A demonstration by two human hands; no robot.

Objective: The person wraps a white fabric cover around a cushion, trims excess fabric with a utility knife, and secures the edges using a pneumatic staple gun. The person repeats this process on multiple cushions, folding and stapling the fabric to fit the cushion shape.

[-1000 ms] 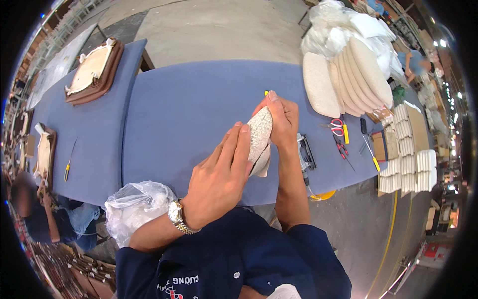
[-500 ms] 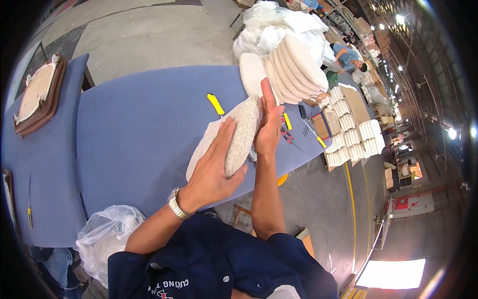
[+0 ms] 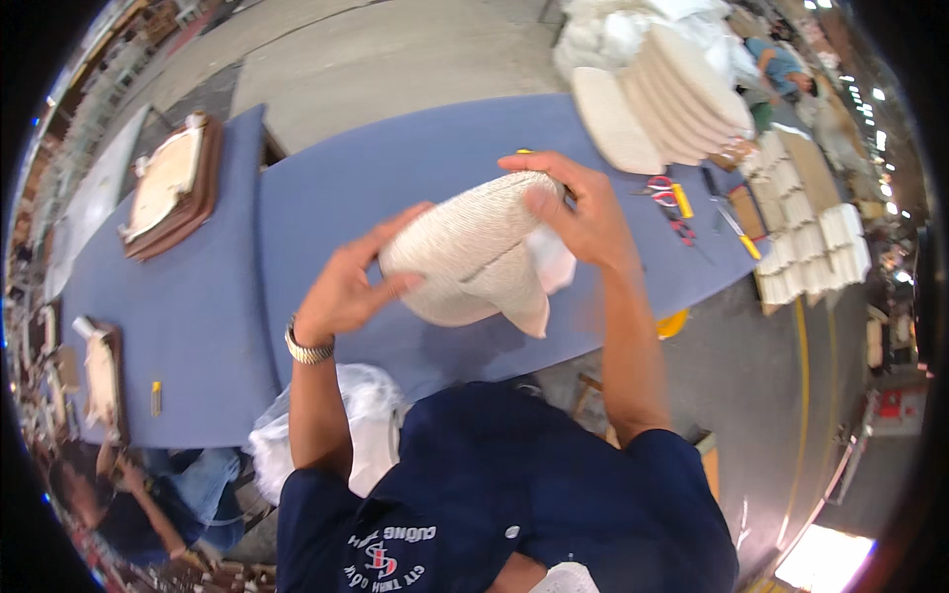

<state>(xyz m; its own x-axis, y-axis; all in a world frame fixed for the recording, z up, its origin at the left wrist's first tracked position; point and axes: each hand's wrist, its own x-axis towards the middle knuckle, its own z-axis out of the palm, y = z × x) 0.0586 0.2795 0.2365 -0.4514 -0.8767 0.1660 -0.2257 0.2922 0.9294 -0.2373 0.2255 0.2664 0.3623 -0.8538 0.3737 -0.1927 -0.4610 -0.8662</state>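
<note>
A beige woven-fabric cushion (image 3: 474,247) is held up over the blue-covered table, tilted, with a seam across its side and a loose fabric flap hanging below. My left hand (image 3: 358,279) grips its left end, thumb in front and fingers behind. At the upper right end my right hand (image 3: 585,212) is closed around the edge, thumb on the near face. A small white piece (image 3: 552,259) shows beneath the flap, partly hidden. Just past my right fingers, only a bit of a yellow tool (image 3: 524,152) can be seen.
Matching beige cushions (image 3: 682,104) are stacked at the table's far right, near red-handled pliers (image 3: 682,230) and a yellow-handled screwdriver (image 3: 736,227). Brown padded seats (image 3: 173,188) lie on the left table. A plastic bag (image 3: 346,405) hangs by the near edge. Another person (image 3: 129,494) works at lower left.
Both hands have turned the cushion from a steep slant to nearly level, showing its seam and flap. My right hand has gone from flat against it to gripping its end. The view has swung left.
</note>
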